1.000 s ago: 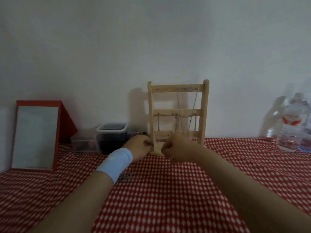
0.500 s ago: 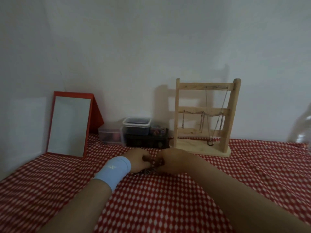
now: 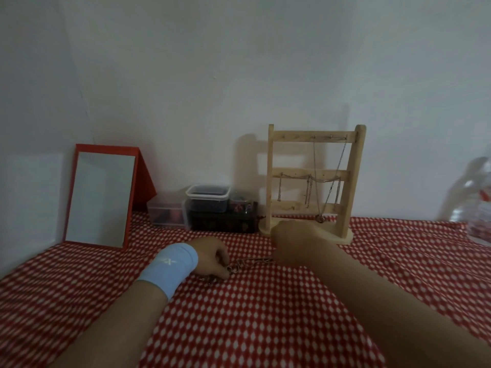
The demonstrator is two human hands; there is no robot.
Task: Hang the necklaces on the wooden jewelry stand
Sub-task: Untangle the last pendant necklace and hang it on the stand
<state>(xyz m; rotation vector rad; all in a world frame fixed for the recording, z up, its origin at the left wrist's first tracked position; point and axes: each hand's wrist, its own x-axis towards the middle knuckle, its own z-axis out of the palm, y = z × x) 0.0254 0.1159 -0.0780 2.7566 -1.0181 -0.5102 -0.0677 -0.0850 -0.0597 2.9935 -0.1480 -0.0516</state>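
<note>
The wooden jewelry stand [image 3: 352, 181] stands upright at the back of the table, right of centre. A long pendant necklace [image 3: 329, 189] hangs from its top bar and shorter chains drape from the middle bar. A thin metal necklace [image 3: 251, 262] stretches just above the cloth between my hands. My left hand [image 3: 212, 257], with a blue wristband, pinches its left end low over the cloth. My right hand [image 3: 295, 241] grips the right end in front of the stand's base; its fingers are hidden behind the knuckles.
A red-framed mirror [image 3: 102, 203] leans at the back left. Clear plastic boxes [image 3: 207, 200] and a dark box [image 3: 223, 220] sit between mirror and stand. A plastic bottle [image 3: 475, 197] stands at the far right. A red checked cloth [image 3: 252, 314] covers the table.
My view swung left, shifting the stand to the right. My hands came down from the stand's base to the cloth, then spread apart with the necklace pulled out between them.
</note>
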